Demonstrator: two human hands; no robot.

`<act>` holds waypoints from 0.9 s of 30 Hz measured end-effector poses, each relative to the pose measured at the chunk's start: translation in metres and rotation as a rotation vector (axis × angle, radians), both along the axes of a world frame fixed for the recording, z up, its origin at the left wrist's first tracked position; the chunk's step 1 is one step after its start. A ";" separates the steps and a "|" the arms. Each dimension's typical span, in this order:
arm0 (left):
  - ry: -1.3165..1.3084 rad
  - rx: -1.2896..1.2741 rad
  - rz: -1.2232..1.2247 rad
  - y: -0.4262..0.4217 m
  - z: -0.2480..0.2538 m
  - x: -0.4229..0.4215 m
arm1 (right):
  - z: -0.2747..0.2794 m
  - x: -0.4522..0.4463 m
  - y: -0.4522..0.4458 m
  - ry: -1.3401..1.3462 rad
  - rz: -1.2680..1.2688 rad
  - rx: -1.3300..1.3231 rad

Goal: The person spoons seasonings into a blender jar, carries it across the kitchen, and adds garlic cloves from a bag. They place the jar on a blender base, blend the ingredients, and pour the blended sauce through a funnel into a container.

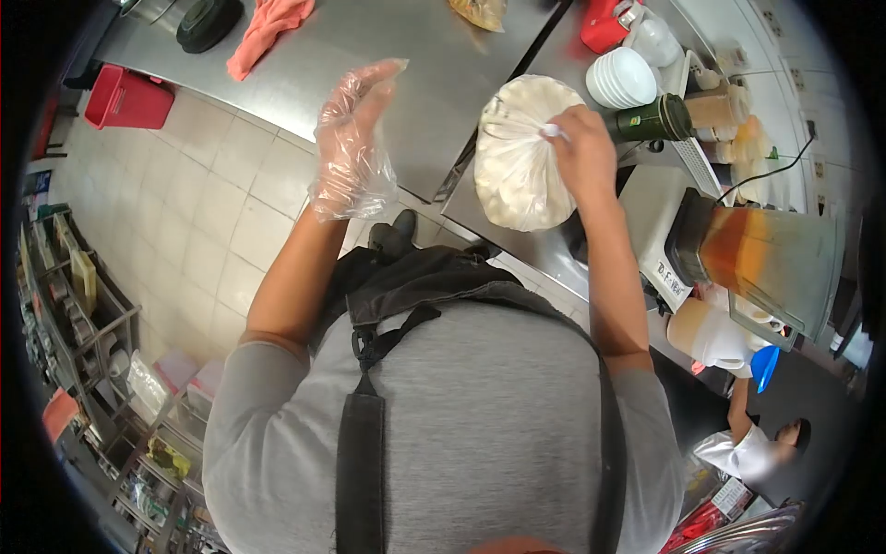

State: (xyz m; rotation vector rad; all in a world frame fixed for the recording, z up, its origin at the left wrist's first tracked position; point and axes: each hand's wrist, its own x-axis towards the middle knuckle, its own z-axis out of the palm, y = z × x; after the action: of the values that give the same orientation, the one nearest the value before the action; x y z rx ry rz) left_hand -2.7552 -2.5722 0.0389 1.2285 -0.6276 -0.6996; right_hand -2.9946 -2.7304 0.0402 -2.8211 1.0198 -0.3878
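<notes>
A clear plastic bag [517,152] filled with a pale, whitish food hangs or rests over the steel counter's edge at the centre right; which of the two I cannot tell. My right hand [586,152], bare, pinches the bag's gathered top, where a small white bit shows between the fingers. On the left, my left hand [355,134] wears a loose, see-through disposable glove. Its fingers stretch forward beside the edge of the steel table [406,55], and it holds nothing.
White bowls [623,78], a dark green jar [651,120] and a blender [738,268] with orange residue stand on the right. An orange cloth [268,32] lies on the table. A red bin [127,97] stands left. Another person [748,448] is at lower right.
</notes>
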 end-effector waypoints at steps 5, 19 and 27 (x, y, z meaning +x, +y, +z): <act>0.037 0.008 0.008 0.018 0.000 0.012 | 0.074 -0.022 0.014 -0.581 -0.170 0.060; -0.563 0.004 -0.219 0.014 0.010 0.019 | 0.026 -0.043 0.033 -0.585 -0.332 0.455; -1.166 0.170 -0.719 -0.048 -0.037 -0.025 | -0.003 -0.022 0.069 -0.213 -0.340 0.410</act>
State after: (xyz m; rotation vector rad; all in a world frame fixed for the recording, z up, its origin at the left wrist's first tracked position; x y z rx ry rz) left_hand -2.7798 -2.6197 0.0023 1.5241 -2.0748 -0.5570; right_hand -3.0167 -2.6613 0.0368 -2.1996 1.3521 -0.4406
